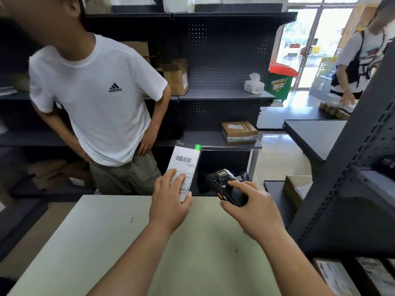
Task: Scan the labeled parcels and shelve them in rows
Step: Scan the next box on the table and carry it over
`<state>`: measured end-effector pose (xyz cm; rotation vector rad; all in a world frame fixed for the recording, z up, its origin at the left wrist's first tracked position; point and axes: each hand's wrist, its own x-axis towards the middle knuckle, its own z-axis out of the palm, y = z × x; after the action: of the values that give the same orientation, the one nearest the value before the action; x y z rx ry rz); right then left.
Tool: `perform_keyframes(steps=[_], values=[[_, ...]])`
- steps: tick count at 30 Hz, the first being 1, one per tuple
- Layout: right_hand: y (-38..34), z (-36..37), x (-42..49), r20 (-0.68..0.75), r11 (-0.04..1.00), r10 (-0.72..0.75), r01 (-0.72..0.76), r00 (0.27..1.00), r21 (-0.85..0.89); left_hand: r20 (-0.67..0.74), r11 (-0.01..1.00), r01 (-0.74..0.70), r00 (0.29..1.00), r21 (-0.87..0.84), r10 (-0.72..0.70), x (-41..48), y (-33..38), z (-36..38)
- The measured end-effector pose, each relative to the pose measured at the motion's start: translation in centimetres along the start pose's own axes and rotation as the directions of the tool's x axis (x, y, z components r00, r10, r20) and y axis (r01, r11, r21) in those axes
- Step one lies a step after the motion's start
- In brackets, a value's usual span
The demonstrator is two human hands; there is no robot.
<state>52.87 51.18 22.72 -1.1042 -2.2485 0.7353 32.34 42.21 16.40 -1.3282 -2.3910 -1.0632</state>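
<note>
Right, the left hand [171, 199] holds a slim labeled parcel [185, 162] upright over the desk's [96, 231] far edge, white barcode label showing, green-capped, while the right hand [254, 204] grips the handheld scanner [223, 181] just beside it, so the scan looks underway and shelving on the dark shelves [224, 94] is yet to come.

Bare to the picture's lower edge, the camera wearer's two forearms are all that shows of the body, each with a slim wrist, ending in the left hand [168, 202] and right hand [255, 209].
</note>
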Motion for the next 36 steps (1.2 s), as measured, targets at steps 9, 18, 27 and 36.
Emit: perform_keyframes(steps=[9, 18, 27, 36], values=[[-1.0, -6.4, -14.9, -0.488, 0.994, 0.097, -0.113, 0.867, -0.004, 0.016, 0.863, -0.334, 0.930, -0.378, 0.367, -4.8, 9.5, -5.3], [2.4, -18.9, -35.8, -0.838, 0.924, 0.218, -0.382, 0.500, 0.012, -0.038, 0.455, -0.586, 0.640, -0.671, 0.768, -18.0, 30.0, -6.8], [11.7, -30.5, -53.3, -0.945, 0.813, 0.259, -0.573, 0.200, 0.102, -0.107, 0.144, -0.537, 0.408, -0.831, 0.907, -34.8, 52.2, -2.4], [27.5, -42.0, -58.7, -0.932, 0.704, 0.351, -0.682, 0.092, 0.198, -0.032, 0.139, -0.451, 0.351, -0.882, 0.936, -43.0, 68.7, 8.5]])
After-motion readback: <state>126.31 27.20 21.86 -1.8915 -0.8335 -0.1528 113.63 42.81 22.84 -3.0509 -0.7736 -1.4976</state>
